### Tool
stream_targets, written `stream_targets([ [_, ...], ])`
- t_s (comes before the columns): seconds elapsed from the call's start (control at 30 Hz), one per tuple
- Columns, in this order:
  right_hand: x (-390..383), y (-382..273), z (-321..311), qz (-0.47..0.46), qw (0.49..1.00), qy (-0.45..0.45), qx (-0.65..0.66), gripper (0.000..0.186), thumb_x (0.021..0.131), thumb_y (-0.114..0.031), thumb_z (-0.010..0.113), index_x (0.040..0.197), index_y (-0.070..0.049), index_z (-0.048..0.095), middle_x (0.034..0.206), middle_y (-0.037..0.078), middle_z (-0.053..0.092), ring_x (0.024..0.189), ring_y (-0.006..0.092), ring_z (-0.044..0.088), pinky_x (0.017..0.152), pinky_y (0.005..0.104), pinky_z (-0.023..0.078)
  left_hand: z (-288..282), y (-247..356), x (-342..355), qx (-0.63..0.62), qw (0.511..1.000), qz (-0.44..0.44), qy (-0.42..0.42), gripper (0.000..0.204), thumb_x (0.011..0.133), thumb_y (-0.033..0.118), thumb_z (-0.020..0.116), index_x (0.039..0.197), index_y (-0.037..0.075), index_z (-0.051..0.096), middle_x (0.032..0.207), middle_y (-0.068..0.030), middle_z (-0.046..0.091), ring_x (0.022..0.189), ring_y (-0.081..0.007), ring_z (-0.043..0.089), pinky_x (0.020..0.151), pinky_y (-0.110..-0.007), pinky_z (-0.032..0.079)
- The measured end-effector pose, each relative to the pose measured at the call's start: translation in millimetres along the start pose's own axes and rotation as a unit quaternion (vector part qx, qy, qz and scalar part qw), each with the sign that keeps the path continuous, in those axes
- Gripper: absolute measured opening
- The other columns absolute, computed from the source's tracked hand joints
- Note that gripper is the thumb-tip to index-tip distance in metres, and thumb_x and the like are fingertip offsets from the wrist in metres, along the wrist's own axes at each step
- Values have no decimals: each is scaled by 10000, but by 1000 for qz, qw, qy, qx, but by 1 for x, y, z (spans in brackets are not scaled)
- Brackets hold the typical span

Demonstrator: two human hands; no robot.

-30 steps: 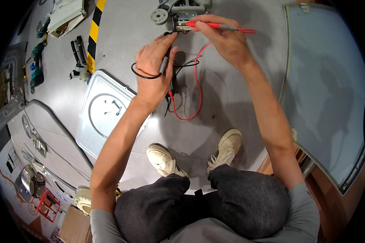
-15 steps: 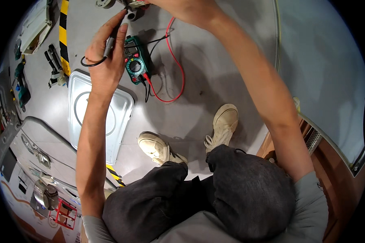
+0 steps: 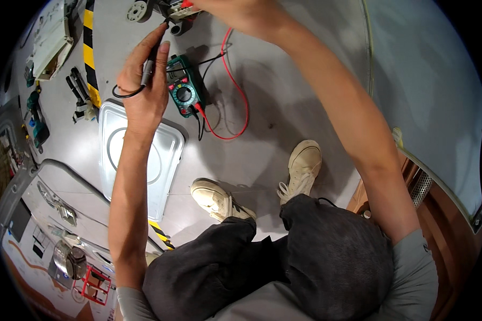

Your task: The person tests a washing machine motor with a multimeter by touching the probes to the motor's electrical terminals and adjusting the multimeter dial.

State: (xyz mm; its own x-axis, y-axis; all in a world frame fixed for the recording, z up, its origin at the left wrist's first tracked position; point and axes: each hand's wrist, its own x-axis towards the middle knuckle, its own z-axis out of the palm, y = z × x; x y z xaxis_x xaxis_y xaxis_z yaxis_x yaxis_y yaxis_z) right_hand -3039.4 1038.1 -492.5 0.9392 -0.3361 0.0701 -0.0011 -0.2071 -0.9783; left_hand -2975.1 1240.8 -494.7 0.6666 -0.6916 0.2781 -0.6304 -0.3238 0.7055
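Left hand: the left hand (image 3: 142, 91) is raised over the grey floor (image 3: 284, 123), fingers curled and pinched on a black test probe (image 3: 149, 67) held like a pen, tip aimed up toward the small grey part (image 3: 178, 25) at the top of the view.
Left grip state: pressed together around the probe shaft; thumb and forefinger lie along it.
Black lead: the black lead (image 3: 124, 94) loops out below the left fingers, just beside the knuckles.
Right hand: the right hand (image 3: 240, 12) reaches to the top edge, mostly cut off by the frame. A red probe (image 3: 186, 4) shows just left of it; whether the fingers pinch it, cannot tell.
Meter: a green and black multimeter (image 3: 183, 92) lies flat on the floor just right of the left hand, not touched by either hand, dial facing up.
Red lead: the red lead (image 3: 240, 101) runs from the meter's lower end, curves out to the right and climbs toward the right hand.
Below the left wrist: a pale metal panel (image 3: 144, 155) with a pressed circle lies flat, the forearm crossing above it.
Left of the left hand: black and yellow hazard tape (image 3: 90, 59), then dark hand tools (image 3: 77, 93), well apart from the grip.
Near side: two cream shoes (image 3: 219, 200) on the floor, dark trousers below them.
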Motion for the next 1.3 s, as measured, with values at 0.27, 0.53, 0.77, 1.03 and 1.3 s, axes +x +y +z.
stream_targets([
  [0.27, 1, 8, 0, -42, 998, 12, -40, 231, 907, -205, 609, 915, 10, 691, 787, 130, 707, 729, 222, 682, 671, 308, 511, -1, -5, -2, 3, 1000, 8, 4, 286, 955, 131, 623, 1230, 58, 649, 1029, -131, 700, 871, -159, 659, 812, -277, 511],
  [0.53, 4, 25, -2, -176, 977, 34, -117, 231, 915, -196, 597, 894, 17, 686, 792, 132, 705, 728, 224, 687, 667, 311, 516, 0, -3, -2, 8, 1000, -2, -6, 291, 962, 151, 619, 1242, 75, 646, 1020, -115, 702, 872, -144, 654, 809, -274, 511],
  [0.77, 3, 22, 0, -138, 986, 24, -91, 226, 916, -182, 602, 906, 28, 684, 802, 126, 711, 726, 211, 691, 660, 305, 520, -1, -6, -4, 18, 1000, -3, -8, 287, 961, 162, 620, 1235, 81, 651, 1017, -110, 701, 877, -153, 661, 813, -285, 518],
  [1.03, 4, 18, -1, -113, 992, 11, -55, 228, 916, -176, 595, 913, 33, 688, 808, 130, 715, 731, 193, 687, 666, 298, 516, -1, -4, -2, 12, 1000, 3, -8, 287, 957, 154, 624, 1234, 81, 653, 1041, -118, 699, 896, -160, 666, 824, -290, 523],
  [1.3, 5, 24, -1, -161, 982, 14, -92, 227, 919, -178, 591, 910, 31, 679, 817, 135, 709, 746, 215, 690, 675, 310, 518, 0, -6, -2, 13, 1000, 6, -7, 285, 956, 152, 625, 1232, 84, 655, 1033, -120, 700, 905, -166, 669, 829, -294, 522],
])
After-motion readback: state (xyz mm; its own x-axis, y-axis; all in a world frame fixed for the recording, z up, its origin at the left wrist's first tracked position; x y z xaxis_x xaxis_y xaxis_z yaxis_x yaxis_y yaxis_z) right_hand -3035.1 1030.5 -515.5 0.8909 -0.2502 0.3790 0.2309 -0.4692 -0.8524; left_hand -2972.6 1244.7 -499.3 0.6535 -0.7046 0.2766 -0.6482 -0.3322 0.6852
